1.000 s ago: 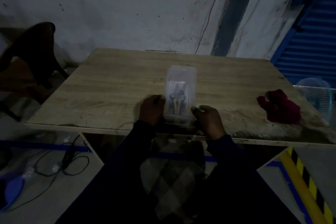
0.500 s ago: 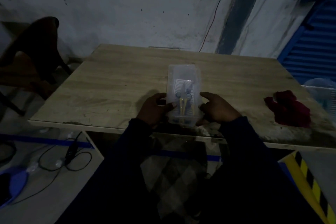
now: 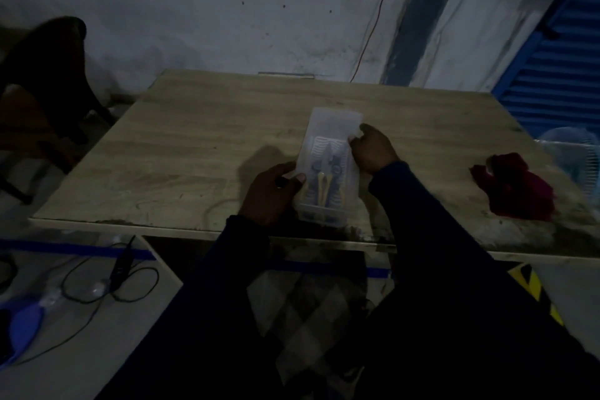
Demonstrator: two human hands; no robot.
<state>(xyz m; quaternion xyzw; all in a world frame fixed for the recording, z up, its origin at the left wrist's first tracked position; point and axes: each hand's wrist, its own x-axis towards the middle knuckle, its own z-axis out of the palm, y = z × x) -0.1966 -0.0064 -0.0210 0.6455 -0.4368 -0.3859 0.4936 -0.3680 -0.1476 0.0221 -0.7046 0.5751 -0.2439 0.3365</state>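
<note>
A clear plastic box (image 3: 331,127) with a lid lies lengthwise on the wooden table (image 3: 201,153), near its front edge. Through the plastic I see pliers with yellow handles (image 3: 324,185) and a pale ribbed insert. My left hand (image 3: 271,193) grips the box's near left side, thumb on top. My right hand (image 3: 371,149) is curled at the box's right edge, about halfway along, fingertips on the lid's rim. The scene is dim.
A red cloth (image 3: 513,188) lies crumpled on the table at the right, next to a pale blue fan (image 3: 574,153). A dark chair (image 3: 42,84) stands at the left. Cables (image 3: 113,279) and a blue object (image 3: 22,328) lie on the floor.
My right hand moved from the box's near right corner forward along its right edge to the lid's rim. My left hand stayed on the near left side. The view shifted slightly.
</note>
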